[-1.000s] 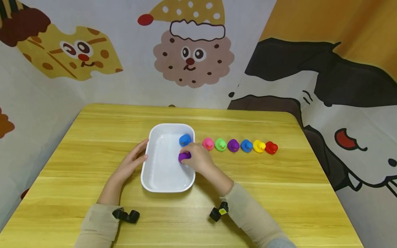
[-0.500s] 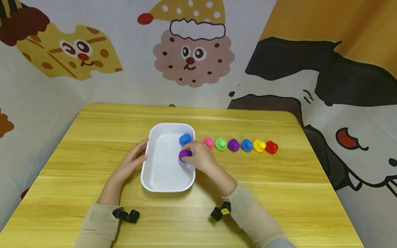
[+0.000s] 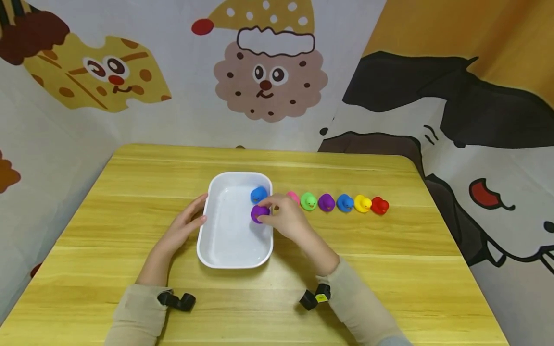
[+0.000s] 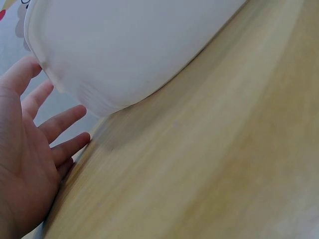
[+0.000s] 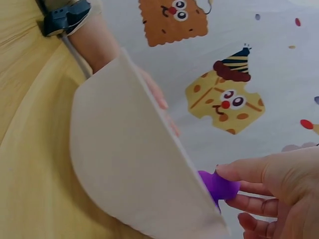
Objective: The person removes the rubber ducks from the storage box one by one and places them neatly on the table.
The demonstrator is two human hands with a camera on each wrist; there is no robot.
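My right hand [image 3: 285, 216] pinches a purple rubber duck [image 3: 258, 214] between thumb and fingers, over the right side of a white tray [image 3: 229, 263]. In the right wrist view the purple duck [image 5: 222, 186] shows partly above the tray's rim. A blue rubber duck [image 3: 258, 195] sits inside the tray near its far right corner, just beyond the purple one. At the tray's left wall rests my left hand [image 3: 182, 228], fingers extended and touching the rim. The left wrist view shows that hand [image 4: 32, 149] with fingers spread beside the tray wall [image 4: 119, 59].
Right of the tray runs a row of rubber ducks: pink [image 3: 293, 197], partly behind my right hand, then green [image 3: 308, 202], purple [image 3: 326, 203], blue [image 3: 345, 203], yellow [image 3: 362, 203] and red [image 3: 380, 205]. The wooden table [image 3: 389, 288] meets a cartoon-printed cloth [image 3: 173, 125] behind.
My right hand, with the purple duck, has shifted slightly right and away from me, closer to the blue duck and the tray's right wall. My left hand has stayed in place.
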